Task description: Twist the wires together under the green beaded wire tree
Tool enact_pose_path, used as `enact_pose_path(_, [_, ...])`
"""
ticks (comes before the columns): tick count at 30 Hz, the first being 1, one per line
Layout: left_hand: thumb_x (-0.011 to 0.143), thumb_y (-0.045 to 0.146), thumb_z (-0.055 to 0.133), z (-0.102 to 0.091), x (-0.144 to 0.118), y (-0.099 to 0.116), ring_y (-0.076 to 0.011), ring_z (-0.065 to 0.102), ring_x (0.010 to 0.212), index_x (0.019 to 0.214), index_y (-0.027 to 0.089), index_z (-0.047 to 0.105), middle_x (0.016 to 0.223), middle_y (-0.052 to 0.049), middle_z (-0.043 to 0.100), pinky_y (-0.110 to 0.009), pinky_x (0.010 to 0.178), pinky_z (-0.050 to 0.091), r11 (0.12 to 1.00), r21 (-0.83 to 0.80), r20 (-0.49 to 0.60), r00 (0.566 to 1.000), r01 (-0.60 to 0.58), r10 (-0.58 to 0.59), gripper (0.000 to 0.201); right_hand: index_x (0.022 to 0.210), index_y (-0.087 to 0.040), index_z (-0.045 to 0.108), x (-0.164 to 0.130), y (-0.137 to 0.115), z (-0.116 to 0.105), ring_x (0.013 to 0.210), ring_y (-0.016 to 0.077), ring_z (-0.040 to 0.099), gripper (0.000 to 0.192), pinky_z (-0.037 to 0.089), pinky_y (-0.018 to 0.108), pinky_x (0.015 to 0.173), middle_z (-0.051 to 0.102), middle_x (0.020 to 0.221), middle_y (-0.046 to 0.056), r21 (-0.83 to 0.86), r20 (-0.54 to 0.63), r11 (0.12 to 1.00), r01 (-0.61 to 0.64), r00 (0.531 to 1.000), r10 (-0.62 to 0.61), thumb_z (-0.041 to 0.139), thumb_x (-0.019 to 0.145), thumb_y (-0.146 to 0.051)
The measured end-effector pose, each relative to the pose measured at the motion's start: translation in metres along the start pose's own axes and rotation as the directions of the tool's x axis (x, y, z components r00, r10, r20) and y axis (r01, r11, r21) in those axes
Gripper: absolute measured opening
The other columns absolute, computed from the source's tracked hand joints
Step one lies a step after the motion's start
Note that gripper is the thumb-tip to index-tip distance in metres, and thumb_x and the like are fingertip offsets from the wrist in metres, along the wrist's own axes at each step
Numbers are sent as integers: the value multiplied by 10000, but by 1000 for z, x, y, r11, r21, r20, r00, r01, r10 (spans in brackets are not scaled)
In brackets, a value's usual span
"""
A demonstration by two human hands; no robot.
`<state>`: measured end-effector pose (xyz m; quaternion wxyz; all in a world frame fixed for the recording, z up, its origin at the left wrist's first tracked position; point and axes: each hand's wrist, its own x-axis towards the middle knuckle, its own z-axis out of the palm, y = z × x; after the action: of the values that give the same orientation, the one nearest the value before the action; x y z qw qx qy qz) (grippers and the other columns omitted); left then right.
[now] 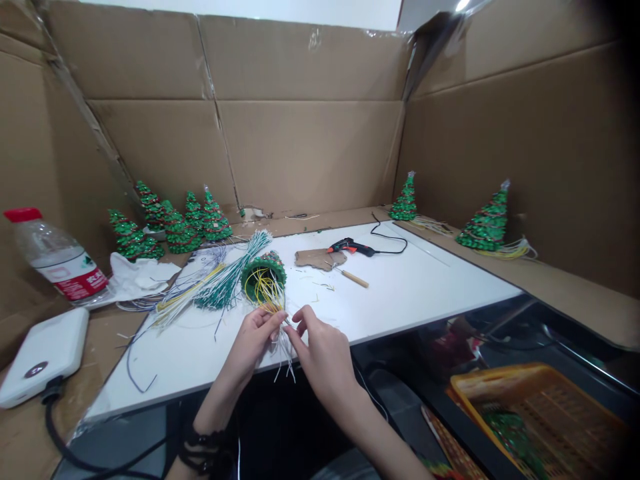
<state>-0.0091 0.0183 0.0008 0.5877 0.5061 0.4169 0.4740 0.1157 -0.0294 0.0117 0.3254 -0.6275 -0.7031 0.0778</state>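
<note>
The wires (273, 300) could tangle or slip loose if the left hand (257, 332) slackened its pinch, and a hard tug could roll the tree (248, 277), since nothing visible braces it on the white board (400, 287). The left thumb and finger clamp the wires; whether the right hand (321, 343), close beside, grips a strand, I cannot tell. The tree lies tipped, hollow base facing the hands, at twelve o'clock from the left and eleven from the right.

Trees (273, 257) glossy, rough; walls (310, 153) matt cardbd; bottle (70, 270) plstc.
</note>
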Motion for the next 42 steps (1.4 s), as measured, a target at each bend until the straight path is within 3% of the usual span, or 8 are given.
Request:
enact_pose_path(10, [691,374,658,-1,1,-2,-48,307,413,704,151,511,451,92,388,-187,442,246,1000,22,-5,1000,8,-8,268,786,-197,534,0,-2,1,634,174,621,120,297,234,531,667,724,5,77,-54,997,5,999,0,467,879,-231])
enact_pose_path(25, [703,354,661,-2,0,-2,-46,299,424,683,156,494,447,95,378,-180,445,245,999,-40,-15,1000,-4,3,260,713,-183,573,10,1,6,645,145,538,122,358,235,579,633,763,16,410,-52,911,-50,996,78,529,823,-213])
enact_pose_path(42, [702,366,648,1,-1,1,-56,291,423,670,158,508,450,88,380,-199,449,235,1000,3,1,1000,-3,3,253,756,-176,566,15,11,5,666,156,541,110,392,246,602,611,757,29,452,-19,891,-36,999,50,481,819,-205])
